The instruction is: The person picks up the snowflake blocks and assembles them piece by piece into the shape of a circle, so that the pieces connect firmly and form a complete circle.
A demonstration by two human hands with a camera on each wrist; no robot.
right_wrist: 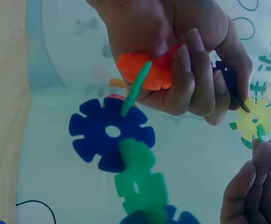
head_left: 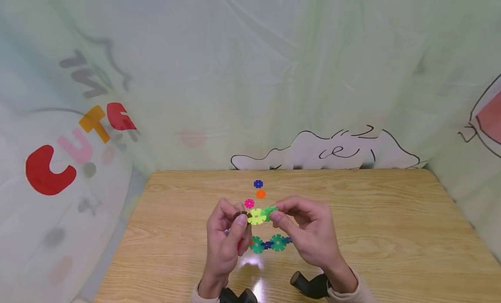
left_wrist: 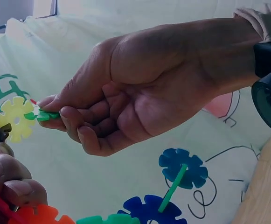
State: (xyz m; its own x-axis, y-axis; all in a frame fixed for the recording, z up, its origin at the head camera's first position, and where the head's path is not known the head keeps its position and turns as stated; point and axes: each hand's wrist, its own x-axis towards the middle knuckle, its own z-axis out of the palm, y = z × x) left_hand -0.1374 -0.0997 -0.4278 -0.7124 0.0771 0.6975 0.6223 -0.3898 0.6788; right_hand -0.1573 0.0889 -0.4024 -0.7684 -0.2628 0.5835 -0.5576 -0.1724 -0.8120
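Observation:
Plastic snowflake discs with notched rims link into a chain between the hands. My left hand (head_left: 225, 238) pinches a dark disc (right_wrist: 227, 78) between thumb and forefinger. Its other fingers curl over an orange disc (right_wrist: 147, 72), from which more of the chain hangs, with a blue disc (right_wrist: 91, 135) and green discs (head_left: 278, 242). A yellow disc (head_left: 256, 217) bridges the hands, slotted to the dark one and to a green disc (head_left: 268, 213). That green disc is pinched between thumb and fingertips of my right hand (head_left: 313, 229), which partly hides it.
On the wooden table (head_left: 391, 216) beyond the hands lie a loose blue disc (head_left: 258, 184), an orange disc (head_left: 260, 194) and a pink disc (head_left: 249, 203). A printed curtain (head_left: 274, 77) encloses the table at the back and sides.

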